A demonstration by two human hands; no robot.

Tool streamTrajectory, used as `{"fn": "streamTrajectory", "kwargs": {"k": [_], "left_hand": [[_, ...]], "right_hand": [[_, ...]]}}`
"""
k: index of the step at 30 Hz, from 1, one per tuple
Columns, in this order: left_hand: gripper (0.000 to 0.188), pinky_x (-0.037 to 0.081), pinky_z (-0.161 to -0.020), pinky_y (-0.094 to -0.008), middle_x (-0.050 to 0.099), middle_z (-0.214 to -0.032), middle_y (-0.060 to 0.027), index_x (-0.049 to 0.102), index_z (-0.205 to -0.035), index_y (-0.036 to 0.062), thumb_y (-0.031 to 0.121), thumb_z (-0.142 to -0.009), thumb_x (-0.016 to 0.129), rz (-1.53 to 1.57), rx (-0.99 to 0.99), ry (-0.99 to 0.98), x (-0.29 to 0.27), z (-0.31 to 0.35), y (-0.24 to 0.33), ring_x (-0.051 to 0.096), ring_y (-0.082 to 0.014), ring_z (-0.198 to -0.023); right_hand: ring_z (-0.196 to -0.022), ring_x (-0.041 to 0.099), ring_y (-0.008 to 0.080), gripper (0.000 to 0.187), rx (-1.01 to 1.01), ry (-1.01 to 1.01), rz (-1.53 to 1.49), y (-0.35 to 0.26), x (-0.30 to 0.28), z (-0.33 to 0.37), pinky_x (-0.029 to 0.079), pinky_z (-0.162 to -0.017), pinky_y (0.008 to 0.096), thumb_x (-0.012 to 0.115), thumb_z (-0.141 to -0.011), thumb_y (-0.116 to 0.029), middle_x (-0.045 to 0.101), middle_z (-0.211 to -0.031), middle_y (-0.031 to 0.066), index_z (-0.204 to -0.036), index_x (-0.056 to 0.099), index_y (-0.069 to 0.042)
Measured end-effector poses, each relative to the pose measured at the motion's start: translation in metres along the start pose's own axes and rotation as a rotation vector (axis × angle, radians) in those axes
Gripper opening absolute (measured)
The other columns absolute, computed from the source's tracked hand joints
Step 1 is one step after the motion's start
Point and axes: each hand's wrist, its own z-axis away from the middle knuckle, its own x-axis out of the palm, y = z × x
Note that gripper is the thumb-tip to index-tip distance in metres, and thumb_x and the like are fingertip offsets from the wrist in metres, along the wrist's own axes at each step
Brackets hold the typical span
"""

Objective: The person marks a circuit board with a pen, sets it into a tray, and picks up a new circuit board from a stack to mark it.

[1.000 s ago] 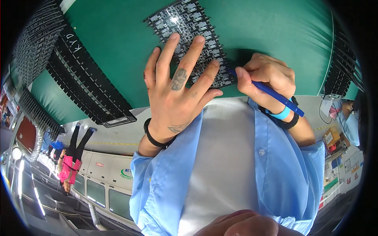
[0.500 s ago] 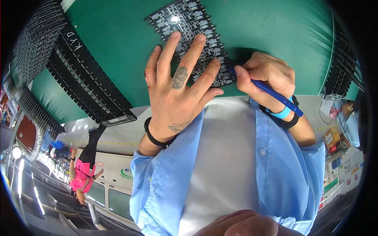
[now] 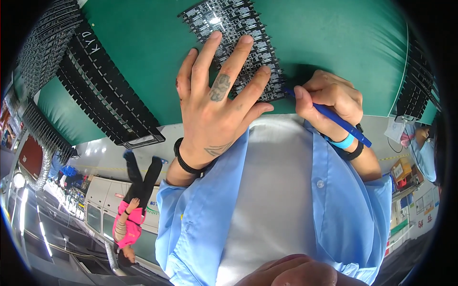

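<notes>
A black panel of small circuit boards (image 3: 260,40) lies flat on the green work surface, its toothed edges pointing outward. My left hand (image 3: 214,95) rests on the panel with the fingers spread, covering its left and lower part. In my right hand (image 3: 331,95), closed in a pencil-like grip, is a blue pen-shaped tool (image 3: 341,119). Its tip points at the panel's lower right edge; whether it touches there I cannot tell.
The green mat (image 3: 334,33) extends around the panel. On the left stand black slotted racks (image 3: 102,90) holding rows of boards, with another rack (image 3: 415,81) at the far right. Behind, a person in a pink vest (image 3: 129,224) appears upside down near white machines.
My right hand and the blue tool have shifted slightly right. The panel and my left fingers have moved a little right too. The person in pink has walked closer to my left side.
</notes>
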Motion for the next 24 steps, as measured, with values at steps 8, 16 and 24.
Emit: {"fn": "streamTrajectory", "kwargs": {"k": [8,16,24], "left_hand": [[0.054,0.037,-0.112,-0.058,0.059,-0.153,-0.0036,0.078,-0.113,0.0248,0.051,-0.067,0.084,0.076,-0.003,0.045,0.01,0.006,-0.001,0.048,-0.0384,-0.143],[0.054,0.037,-0.112,-0.0575,0.059,-0.153,-0.0033,0.078,-0.113,0.0251,0.051,-0.065,0.084,0.069,-0.003,0.05,0.01,0.005,0.0,0.048,-0.038,-0.143],[0.054,0.037,-0.112,-0.0566,0.059,-0.153,-0.003,0.078,-0.112,0.0255,0.05,-0.064,0.085,0.068,0.004,0.056,0.011,0.005,-0.002,0.048,-0.0376,-0.143]], "right_hand": [[-0.055,0.058,0.0202,0.032,-0.007,-0.028,0.014,0.001,0.0,0.001,0.043,-0.049,0.0321,0.079,-0.082,0.016,0.066,-0.071,0.0107,-0.08,0.054,-0.004],[-0.055,0.058,0.0193,0.031,-0.025,-0.011,0.013,0.001,-0.002,0.002,0.043,-0.049,0.0314,0.077,-0.084,0.015,0.066,-0.071,0.0108,-0.082,0.052,-0.004],[-0.057,0.056,0.0138,0.029,0.132,0.006,-0.114,-0.011,-0.018,0.015,0.042,-0.05,0.0298,0.076,-0.088,0.011,0.066,-0.073,0.0099,-0.087,0.052,-0.004]]}}
